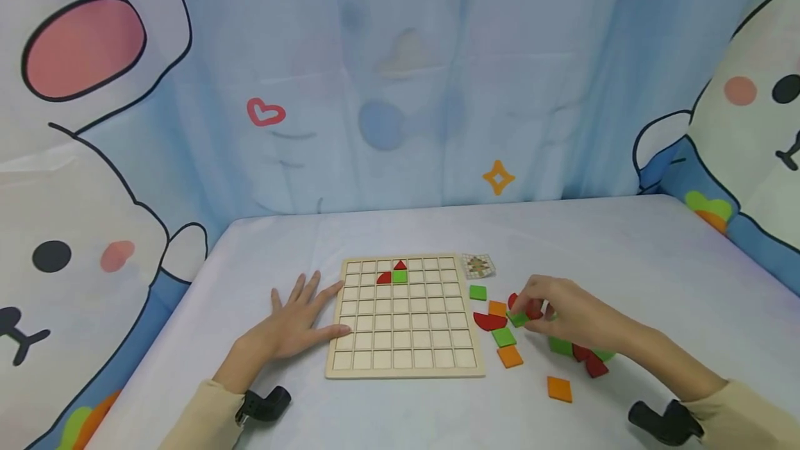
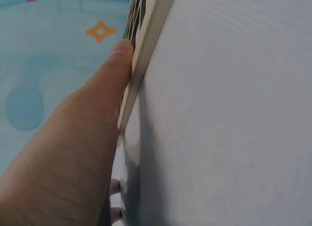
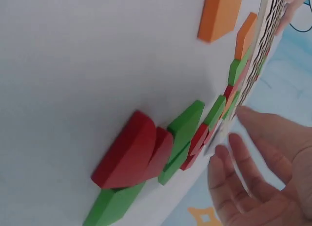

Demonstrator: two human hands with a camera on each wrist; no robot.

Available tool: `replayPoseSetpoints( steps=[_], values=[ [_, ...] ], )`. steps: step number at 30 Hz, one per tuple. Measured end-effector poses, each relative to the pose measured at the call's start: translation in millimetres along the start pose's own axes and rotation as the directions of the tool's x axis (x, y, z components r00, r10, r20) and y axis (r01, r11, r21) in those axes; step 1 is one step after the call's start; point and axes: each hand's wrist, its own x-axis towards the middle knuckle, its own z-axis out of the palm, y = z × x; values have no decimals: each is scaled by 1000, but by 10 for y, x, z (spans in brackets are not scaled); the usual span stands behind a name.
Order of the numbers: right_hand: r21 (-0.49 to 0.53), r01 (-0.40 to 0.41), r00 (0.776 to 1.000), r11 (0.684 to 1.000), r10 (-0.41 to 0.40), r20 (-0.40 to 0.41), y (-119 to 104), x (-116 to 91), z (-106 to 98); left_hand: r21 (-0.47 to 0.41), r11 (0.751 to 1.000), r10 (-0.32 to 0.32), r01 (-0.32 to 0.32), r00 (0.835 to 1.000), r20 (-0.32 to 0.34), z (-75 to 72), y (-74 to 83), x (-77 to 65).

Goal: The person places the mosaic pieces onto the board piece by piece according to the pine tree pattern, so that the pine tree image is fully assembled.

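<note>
My left hand [image 1: 294, 321] rests beside a pale wooden grid board [image 1: 333, 365], fingers spread. Its thumb [image 2: 119, 58] lies against the board's left edge. On the grid, a red triangle [image 1: 400, 265] sits above a green square tile [image 1: 400, 276], with a red quarter-round tile [image 1: 384, 278] to its left. Right of the board, my right hand [image 1: 556, 307] reaches down over loose tiles, its fingertips at a green tile [image 1: 517, 319]. In the right wrist view, a gap shows between thumb and fingers, and no tile is visible in it. The fingers partly cover red tiles [image 1: 512, 299].
A small patterned card [image 1: 478, 266] lies at the board's upper right corner. Near the board are a red half-round tile [image 1: 489, 321] and orange tiles [image 1: 510, 356]. Several red and green tiles [image 3: 131, 153] lie piled below the right wrist. A printed curtain [image 1: 425, 158] hangs behind the table.
</note>
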Motion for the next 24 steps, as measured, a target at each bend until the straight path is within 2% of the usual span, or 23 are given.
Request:
replayPoseSetpoints(
  steps=[5,15,24],
  values=[
    [-50,-43,998,998,41,-38,72,26,-24,2,1000,15,-15,1000,-6,5,4,5],
    [-18,-128,992,992,128,-12,176,65,0,-14,1000,17,-17,1000,0,-29,36,-6],
    [16,-165,986,986,165,18,141,134,-13,0,1000,-1,1,1000,1,-31,23,-14]
  ],
)
